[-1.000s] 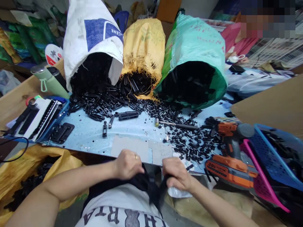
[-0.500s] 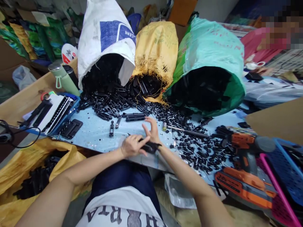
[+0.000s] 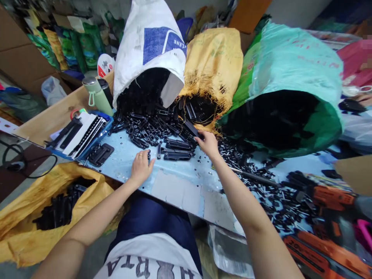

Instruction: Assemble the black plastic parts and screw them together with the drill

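My right hand [image 3: 208, 145] pinches the near end of a long black plastic bar [image 3: 190, 128], in front of the yellow sack's mouth. To the left, my left hand [image 3: 141, 167] has its fingers curled round a small black hinge-like part [image 3: 149, 155] on the blue tabletop, mostly covered by the fingers. Between the hands lie a similar small part [image 3: 159, 149] and several long black assembled pieces [image 3: 178, 155], side by side. Behind them spreads a heap of small black parts [image 3: 145, 130].
Three sacks lie mouth-forward at the back: white [image 3: 128, 83], yellow [image 3: 215, 58] and green [image 3: 299, 66]. Black-headed screws [image 3: 261, 190] and an orange power drill [image 3: 328, 197] are at right. A blue tray [image 3: 109, 126] and green flask [image 3: 100, 97] stand left; a yellow sack [image 3: 17, 232] sits below.
My hands have parted from a dark piece at the table's front edge. The left went to the small part, the right to the long bar. The view has turned left.
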The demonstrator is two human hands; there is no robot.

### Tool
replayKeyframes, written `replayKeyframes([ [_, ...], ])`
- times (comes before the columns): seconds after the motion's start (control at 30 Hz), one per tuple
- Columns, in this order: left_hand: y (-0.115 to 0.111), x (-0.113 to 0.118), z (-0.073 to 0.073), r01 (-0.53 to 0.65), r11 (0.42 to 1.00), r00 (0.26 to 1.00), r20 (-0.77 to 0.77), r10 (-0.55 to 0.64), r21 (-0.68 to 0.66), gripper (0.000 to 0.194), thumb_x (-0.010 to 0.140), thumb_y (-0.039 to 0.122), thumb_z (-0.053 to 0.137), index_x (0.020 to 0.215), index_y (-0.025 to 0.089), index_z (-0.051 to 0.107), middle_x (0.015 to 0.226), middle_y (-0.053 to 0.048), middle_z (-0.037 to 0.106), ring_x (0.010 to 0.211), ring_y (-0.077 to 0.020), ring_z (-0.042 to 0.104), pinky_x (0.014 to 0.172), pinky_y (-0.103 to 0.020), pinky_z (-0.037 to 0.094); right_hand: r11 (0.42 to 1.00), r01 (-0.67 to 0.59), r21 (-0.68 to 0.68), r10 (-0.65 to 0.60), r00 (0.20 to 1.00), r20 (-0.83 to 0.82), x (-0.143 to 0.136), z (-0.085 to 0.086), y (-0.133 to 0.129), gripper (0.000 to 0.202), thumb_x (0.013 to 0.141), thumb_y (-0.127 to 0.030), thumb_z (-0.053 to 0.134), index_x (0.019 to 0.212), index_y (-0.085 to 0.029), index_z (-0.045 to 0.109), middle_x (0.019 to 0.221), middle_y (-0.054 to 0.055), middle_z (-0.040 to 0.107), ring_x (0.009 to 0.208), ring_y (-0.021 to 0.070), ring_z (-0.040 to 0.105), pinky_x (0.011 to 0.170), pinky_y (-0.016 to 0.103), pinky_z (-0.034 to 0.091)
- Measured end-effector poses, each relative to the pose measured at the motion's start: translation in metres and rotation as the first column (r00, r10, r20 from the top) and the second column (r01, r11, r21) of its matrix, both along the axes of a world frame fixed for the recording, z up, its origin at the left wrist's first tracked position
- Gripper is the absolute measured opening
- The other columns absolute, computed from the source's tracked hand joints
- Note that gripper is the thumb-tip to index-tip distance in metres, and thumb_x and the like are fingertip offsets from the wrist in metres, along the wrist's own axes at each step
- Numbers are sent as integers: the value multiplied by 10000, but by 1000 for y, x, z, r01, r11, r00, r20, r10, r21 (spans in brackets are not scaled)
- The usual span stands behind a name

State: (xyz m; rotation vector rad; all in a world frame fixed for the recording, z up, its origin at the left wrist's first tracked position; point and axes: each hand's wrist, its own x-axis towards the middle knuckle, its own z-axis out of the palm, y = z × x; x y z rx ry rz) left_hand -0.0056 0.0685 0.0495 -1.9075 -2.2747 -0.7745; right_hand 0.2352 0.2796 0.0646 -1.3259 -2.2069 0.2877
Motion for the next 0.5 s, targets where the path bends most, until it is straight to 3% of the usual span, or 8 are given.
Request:
replayKeyframes([
  [0.07, -11, -9, -5, -135, 985, 991, 1, 136, -109, 462, 862, 488, 444, 1056, 76, 520, 949, -179, 596, 943, -304, 561, 780, -411, 470, 997, -70, 22, 71, 997, -39, 32, -1, -44, 379, 828, -392, 547, 1118, -152, 595, 1079, 130, 633, 963, 274, 563, 844, 434, 445],
  [0.17, -19, -7, -12, -177, 955, 984, -53, 169, -240, 454, 804, 540, 501, 923, 105, 552, 860, -167, 595, 864, -325, 574, 694, -421, 475, 968, -249, -39, 246, 967, -59, 73, -8, -115, 393, 834, -388, 558, 1182, -207, 553, 1089, 107, 627, 989, 270, 575, 846, 437, 468],
  [0.23, -21, -5, -15, -176, 962, 984, -52, 169, -209, 319, 808, 441, 526, 867, 130, 559, 847, -154, 600, 860, -312, 578, 706, -417, 473, 921, -371, -115, 373, 928, -6, 95, -14, -150, 374, 845, -360, 550, 1207, -273, 535, 1096, 81, 630, 1007, 261, 581, 870, 428, 472],
  [0.3, -24, -5, -15, -152, 987, 988, 15, 153, -57, 184, 817, 325, 523, 856, 149, 559, 863, -134, 612, 892, -284, 584, 776, -417, 468, 904, -401, -149, 414, 908, 66, 112, -18, -170, 329, 880, -337, 477, 1201, -311, 543, 1149, 74, 615, 1056, 260, 569, 898, 420, 462],
  [0.33, -25, -4, -13, -123, 991, 991, 68, 119, 49, 154, 822, 292, 518, 877, 153, 556, 892, -127, 618, 922, -268, 587, 817, -414, 463, 927, -351, -134, 364, 926, 96, 117, -20, -175, 327, 902, -334, 415, 1199, -305, 549, 1184, 85, 598, 1086, 265, 556, 908, 423, 454],
  [0.4, -28, 0, -8, -29, 971, 985, 173, -13, 238, 176, 839, 275, 511, 965, 155, 542, 972, -117, 626, 979, -236, 589, 870, -390, 460, 993, -87, -81, 98, 986, 138, 118, -22, -178, 388, 926, -365, 316, 1220, -249, 542, 1153, 137, 609, 1053, 292, 578, 859, 448, 463],
  [0.43, -30, 4, -4, 26, 955, 973, 211, -92, 296, 201, 850, 279, 508, 1010, 158, 530, 995, -110, 627, 986, -220, 595, 874, -370, 466, 993, 91, -74, -77, 983, 169, 114, -22, -178, 437, 924, -418, 304, 1234, -210, 532, 1061, 166, 641, 972, 311, 613, 795, 460, 476],
  [0.5, -31, 16, 2, 141, 935, 937, 260, -232, 326, 244, 866, 310, 509, 1066, 171, 513, 997, -97, 632, 959, -197, 611, 847, -333, 482, 928, 358, -106, -320, 908, 270, 95, -23, -177, 595, 871, -573, 358, 1254, -144, 513, 815, 170, 674, 762, 324, 651, 656, 445, 482],
])
